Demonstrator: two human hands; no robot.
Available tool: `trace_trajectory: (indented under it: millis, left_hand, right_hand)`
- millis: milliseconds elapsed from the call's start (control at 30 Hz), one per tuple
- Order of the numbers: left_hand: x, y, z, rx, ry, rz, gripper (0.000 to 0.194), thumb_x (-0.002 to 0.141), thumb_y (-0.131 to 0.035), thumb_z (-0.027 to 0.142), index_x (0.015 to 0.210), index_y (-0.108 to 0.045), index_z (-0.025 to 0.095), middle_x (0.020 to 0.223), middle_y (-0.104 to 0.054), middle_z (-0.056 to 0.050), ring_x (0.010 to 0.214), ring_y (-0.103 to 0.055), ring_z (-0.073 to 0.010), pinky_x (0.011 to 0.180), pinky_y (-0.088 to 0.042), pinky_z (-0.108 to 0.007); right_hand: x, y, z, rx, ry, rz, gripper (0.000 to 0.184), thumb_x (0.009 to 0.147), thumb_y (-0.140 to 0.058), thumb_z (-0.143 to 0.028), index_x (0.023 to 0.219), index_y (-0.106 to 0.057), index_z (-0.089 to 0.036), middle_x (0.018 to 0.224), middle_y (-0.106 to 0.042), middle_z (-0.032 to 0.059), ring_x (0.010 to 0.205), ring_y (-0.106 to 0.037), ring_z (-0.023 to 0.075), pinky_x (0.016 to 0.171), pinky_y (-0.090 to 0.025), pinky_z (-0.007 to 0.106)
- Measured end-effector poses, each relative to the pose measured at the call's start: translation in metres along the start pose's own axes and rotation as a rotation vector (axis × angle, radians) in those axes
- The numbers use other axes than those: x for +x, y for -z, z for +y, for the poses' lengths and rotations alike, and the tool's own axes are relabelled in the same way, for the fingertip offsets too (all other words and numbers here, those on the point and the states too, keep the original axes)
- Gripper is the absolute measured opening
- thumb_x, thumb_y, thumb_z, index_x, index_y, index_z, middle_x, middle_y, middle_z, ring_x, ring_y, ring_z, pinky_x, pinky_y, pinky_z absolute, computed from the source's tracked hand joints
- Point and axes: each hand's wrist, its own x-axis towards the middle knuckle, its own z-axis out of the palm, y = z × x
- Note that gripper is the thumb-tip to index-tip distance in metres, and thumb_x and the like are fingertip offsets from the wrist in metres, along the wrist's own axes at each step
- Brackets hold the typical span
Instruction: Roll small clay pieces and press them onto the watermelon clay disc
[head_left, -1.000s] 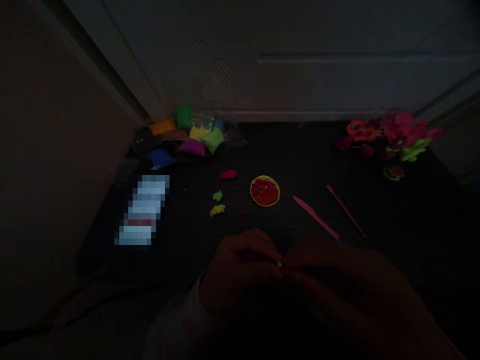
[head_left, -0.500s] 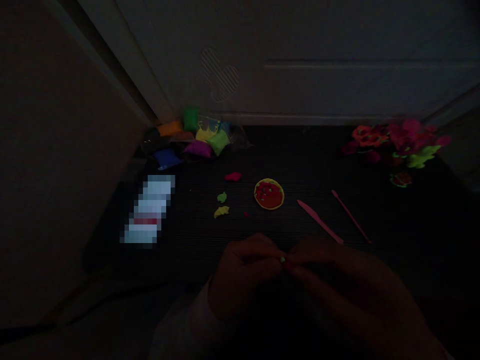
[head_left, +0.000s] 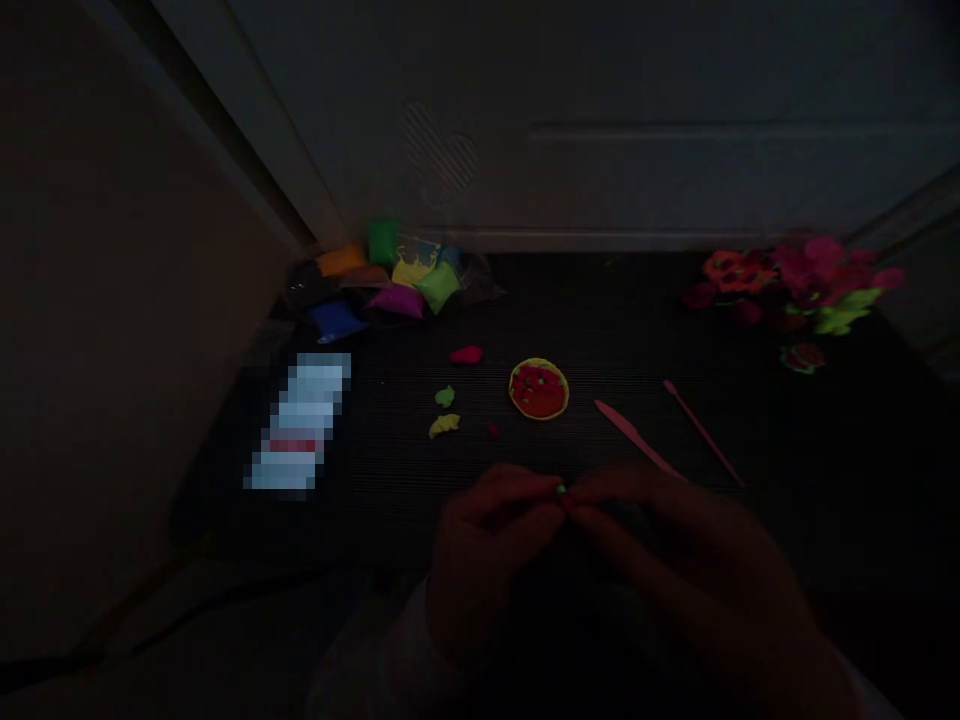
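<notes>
In dim light, my left hand [head_left: 484,545] and my right hand [head_left: 682,560] meet at the fingertips near the table's front. Both are closed in a pinch around a small clay piece [head_left: 562,491], green on top and reddish below, mostly hidden by the fingers. Beyond them lies a round clay tart [head_left: 540,402] with a yellow rim and red bits dotted with green on its red surface. Left of it are lumps of clay: red [head_left: 466,355], light green [head_left: 445,396], yellow [head_left: 444,426] and a tiny red bit [head_left: 493,430].
A pink plastic knife [head_left: 634,435] and a thin pink stick tool [head_left: 701,430] lie to the right. Clay flowers [head_left: 817,275] stand at the back right. Several coloured clay packets [head_left: 397,298] are heaped at the back left, behind a lit, blurred phone screen [head_left: 304,420].
Both hands have risen slightly away from me, with the clay piece still pinched between them. My right hand now covers the knife's near end. The things on the table stay put.
</notes>
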Motion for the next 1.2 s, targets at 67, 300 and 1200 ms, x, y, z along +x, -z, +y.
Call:
trace_trajectory:
  millis: [67,300,1200]
  left_hand:
    - [0.000,-0.001,0.001,0.040,-0.017,0.033,0.016,0.061,-0.065,0.013,0.072,-0.069,0.025,0.074,-0.062,0.001,0.066,-0.056,-0.0097,0.059,-0.045,-0.019]
    - [0.000,-0.004,0.004,0.122,-0.053,0.065,0.015,0.061,-0.064,0.011,0.067,-0.069,0.024,0.070,-0.062,0.001,0.065,-0.057,-0.0093,0.057,-0.045,-0.017]
    - [0.074,0.015,0.052,0.912,-0.393,0.088,0.026,0.078,-0.048,0.029,0.101,-0.056,0.021,0.096,-0.061,-0.002,0.082,-0.056,-0.0149,0.071,-0.044,-0.028]
  right_hand:
    - [0.000,-0.001,0.000,0.006,0.001,0.005,0.012,0.075,-0.055,-0.023,0.085,-0.058,-0.029,0.079,-0.065,-0.0075,0.070,-0.061,0.0076,0.062,-0.048,0.015]
    - [0.000,0.000,0.000,0.009,-0.013,-0.003,0.011,0.075,-0.054,-0.023,0.084,-0.058,-0.027,0.078,-0.064,-0.0063,0.069,-0.060,0.0084,0.062,-0.047,0.016]
    - [0.061,0.026,0.043,-0.270,0.202,0.088,0.011,0.075,-0.054,-0.028,0.084,-0.057,-0.023,0.084,-0.062,0.0014,0.084,-0.056,0.0180,0.075,-0.043,0.034]
